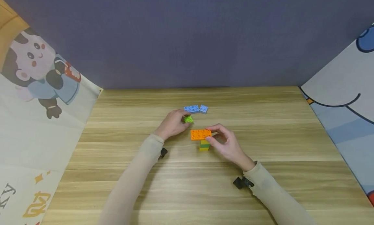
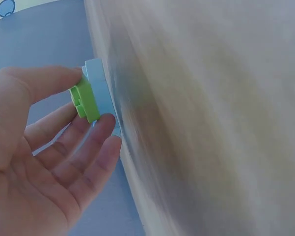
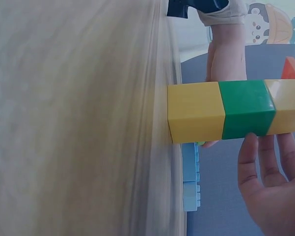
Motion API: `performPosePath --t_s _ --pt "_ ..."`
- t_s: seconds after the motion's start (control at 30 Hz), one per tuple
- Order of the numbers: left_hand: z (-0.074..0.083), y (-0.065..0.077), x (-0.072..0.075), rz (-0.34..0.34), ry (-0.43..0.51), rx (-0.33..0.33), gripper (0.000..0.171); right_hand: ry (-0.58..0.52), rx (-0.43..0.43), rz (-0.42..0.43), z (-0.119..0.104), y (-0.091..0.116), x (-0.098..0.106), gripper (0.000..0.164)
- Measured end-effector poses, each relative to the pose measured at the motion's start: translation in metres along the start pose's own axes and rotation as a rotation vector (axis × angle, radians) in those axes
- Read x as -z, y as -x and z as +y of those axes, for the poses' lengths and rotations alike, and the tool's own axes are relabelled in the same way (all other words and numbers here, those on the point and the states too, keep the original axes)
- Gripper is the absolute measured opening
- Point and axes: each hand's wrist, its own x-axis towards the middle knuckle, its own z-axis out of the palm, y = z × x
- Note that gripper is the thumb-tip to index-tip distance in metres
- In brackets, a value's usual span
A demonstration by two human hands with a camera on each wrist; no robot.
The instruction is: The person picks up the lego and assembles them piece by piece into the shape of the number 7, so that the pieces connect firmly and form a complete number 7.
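A small light green brick (image 1: 188,119) is pinched between the thumb and fingers of my left hand (image 1: 173,123), just in front of the blue bricks. The left wrist view shows the thumb at one edge of this green brick (image 2: 86,101) and fingertips at the opposite edge. My right hand (image 1: 228,145) grips the right end of a long orange brick (image 1: 200,134) with thumb and index finger. That brick tops an upright stack of yellow, green and yellow bricks (image 3: 245,109). In the right wrist view, other right-hand fingertips are right at the stack's side.
Behind the green brick lie a long blue brick (image 1: 191,108) and a small blue brick (image 1: 203,109), side by side on the wooden table (image 1: 263,121). A dark wall (image 1: 198,40) closes the back, with printed panels at both sides.
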Motion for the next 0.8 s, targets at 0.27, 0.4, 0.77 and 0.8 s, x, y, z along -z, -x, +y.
performPosePath --t_s 0.27,0.4,0.77,0.8 --pt "0.003 0.012 0.008 -0.020 0.033 -0.021 0.049 -0.011 -0.003 0.000 0.000 0.000 0.000 0.025" --pt "0.006 0.019 0.012 -0.025 0.063 -0.010 0.048 -0.006 0.002 -0.002 0.001 0.001 0.001 0.025" --pt "0.003 0.034 0.013 -0.060 0.209 -0.001 0.048 -0.007 0.001 -0.004 0.001 0.001 0.001 0.024" --pt "0.003 0.035 0.013 -0.062 0.225 0.001 0.048 -0.007 0.001 -0.004 0.001 0.001 0.001 0.024"
